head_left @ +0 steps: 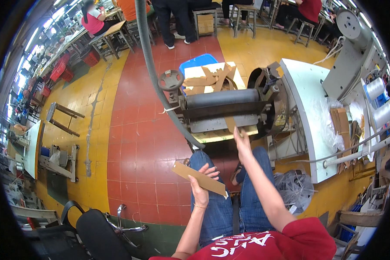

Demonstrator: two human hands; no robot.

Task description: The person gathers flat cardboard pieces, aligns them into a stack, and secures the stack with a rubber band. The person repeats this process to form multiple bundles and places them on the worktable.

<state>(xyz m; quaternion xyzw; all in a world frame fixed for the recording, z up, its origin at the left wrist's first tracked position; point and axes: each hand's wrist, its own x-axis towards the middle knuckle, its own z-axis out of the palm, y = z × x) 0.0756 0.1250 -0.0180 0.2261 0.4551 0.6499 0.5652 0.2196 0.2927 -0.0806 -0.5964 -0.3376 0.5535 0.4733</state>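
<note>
My left hand (199, 187) grips a stack of tan strips (197, 177), flat and straight-edged, above my left thigh. With my right hand (242, 141) I pinch the near end of a single brown strip (230, 124). That strip lies on the metal feed plate (208, 125) of a roller machine (221, 99), its far end going under the dark bar, where it is hidden. Behind the roller, several brown strips (212, 78) lie in a loose, crossed heap on a pale board. Whether the strips are leather or card, I cannot tell.
A grey corrugated hose (149, 65) hangs down left of the machine, beside its handwheel (170, 80). At right stands a white sewing table (307, 117) with thread spools (379, 102) and brown pieces. A black chair (102, 234) is at lower left. People sit and stand at the back.
</note>
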